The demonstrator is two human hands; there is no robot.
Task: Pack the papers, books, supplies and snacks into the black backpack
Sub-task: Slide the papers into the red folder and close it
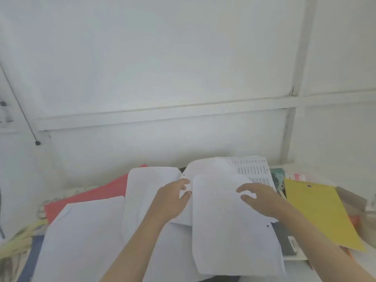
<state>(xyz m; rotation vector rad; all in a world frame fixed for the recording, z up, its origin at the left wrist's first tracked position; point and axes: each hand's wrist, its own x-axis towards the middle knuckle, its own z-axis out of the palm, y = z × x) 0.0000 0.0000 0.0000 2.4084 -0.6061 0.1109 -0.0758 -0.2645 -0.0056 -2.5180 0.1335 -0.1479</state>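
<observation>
Several loose white sheets [230, 231] lie spread and overlapping across the table in front of me. My left hand [173, 200] rests on the middle of the pile, its fingertips at the left edge of the top sheet. My right hand [262, 200] lies flat on the same sheet's upper right, fingers spread. A printed page [252, 169] sticks up behind. A red folder [97, 196] lies under the papers at left, a yellow folder [325, 214] at right. A dark book [289, 243] shows under the right edge of the sheets. The black backpack is not plainly visible.
A white wall [183, 78] rises right behind the table. More books and a teal item [277, 176] sit at the back right. Pale yellow items [22, 235] and a blue cover [30, 259] lie at the left edge. A black cable [22, 112] hangs on the wall.
</observation>
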